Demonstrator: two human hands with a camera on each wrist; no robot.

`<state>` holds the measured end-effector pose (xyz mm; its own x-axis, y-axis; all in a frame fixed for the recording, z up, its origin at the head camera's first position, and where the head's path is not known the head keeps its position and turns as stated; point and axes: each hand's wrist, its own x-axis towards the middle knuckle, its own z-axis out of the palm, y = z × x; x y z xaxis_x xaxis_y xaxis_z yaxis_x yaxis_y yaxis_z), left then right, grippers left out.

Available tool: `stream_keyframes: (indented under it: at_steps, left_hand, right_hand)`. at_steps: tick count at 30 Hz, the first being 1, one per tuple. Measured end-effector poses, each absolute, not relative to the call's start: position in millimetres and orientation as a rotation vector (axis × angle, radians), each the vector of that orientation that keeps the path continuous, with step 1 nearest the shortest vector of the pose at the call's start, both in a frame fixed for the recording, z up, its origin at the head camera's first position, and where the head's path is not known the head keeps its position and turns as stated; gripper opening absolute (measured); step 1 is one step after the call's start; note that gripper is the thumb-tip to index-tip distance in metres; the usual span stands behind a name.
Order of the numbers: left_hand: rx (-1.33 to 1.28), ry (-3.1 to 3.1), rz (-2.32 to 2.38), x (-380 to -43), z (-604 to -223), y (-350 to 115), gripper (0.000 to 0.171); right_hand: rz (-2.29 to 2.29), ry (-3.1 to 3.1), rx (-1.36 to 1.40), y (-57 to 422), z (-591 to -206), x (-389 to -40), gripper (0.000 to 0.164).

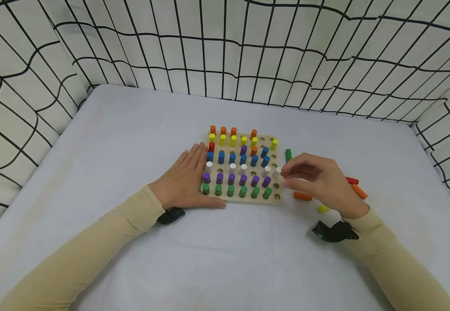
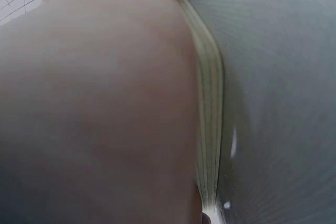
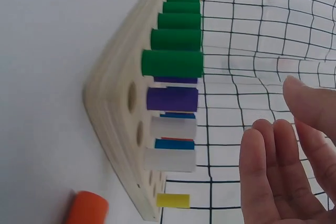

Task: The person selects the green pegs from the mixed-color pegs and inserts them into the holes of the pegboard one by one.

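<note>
A wooden pegboard [image 1: 241,199] lies on the white surface, filled with rows of coloured pegs. My left hand [image 1: 182,179] rests against its left side, fingers straight and thumb along the front edge; in the left wrist view the hand [image 2: 100,103] covers most of the picture. At the board's right edge, my right hand [image 1: 314,179] is beside a white peg [image 1: 277,172] at the end of the white row. In the right wrist view that white peg [image 3: 170,160] stands in its hole, apart from the relaxed fingers [image 3: 254,161], which hold nothing.
Loose pegs lie right of the board: a green peg [image 1: 288,155], an orange peg [image 1: 302,196], a yellow peg [image 1: 323,208], a red peg [image 1: 352,180] and another orange peg [image 1: 359,191]. A black wire grid [image 1: 225,65] fences the back and sides.
</note>
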<state>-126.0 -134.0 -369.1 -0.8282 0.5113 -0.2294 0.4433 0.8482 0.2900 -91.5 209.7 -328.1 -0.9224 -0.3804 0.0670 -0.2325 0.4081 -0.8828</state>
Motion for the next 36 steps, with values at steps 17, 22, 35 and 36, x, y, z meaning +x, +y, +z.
stream_keyframes:
  at_steps: [17,22,35,36]
  left_hand:
    - [0.728,2.724,0.327,-125.6,-368.7,-134.4,0.145]
    - [0.73,2.724,0.331,-125.6,-369.7,-134.4,0.146]
    - [0.73,2.727,0.349,-125.0,-369.6,-134.5,0.145]
    - [0.729,2.726,0.348,-124.9,-369.5,-134.5,0.145]
  right_hand:
    - [-1.613,2.695,-0.47,214.0,-309.0,-107.5,0.02]
    - [-1.582,2.776,-0.421,216.5,-309.9,-115.7,0.021]
    - [-1.633,2.789,-0.273,223.9,-317.6,-137.4,0.024]
    - [-1.627,2.788,-0.263,224.1,-318.0,-138.9,0.025]
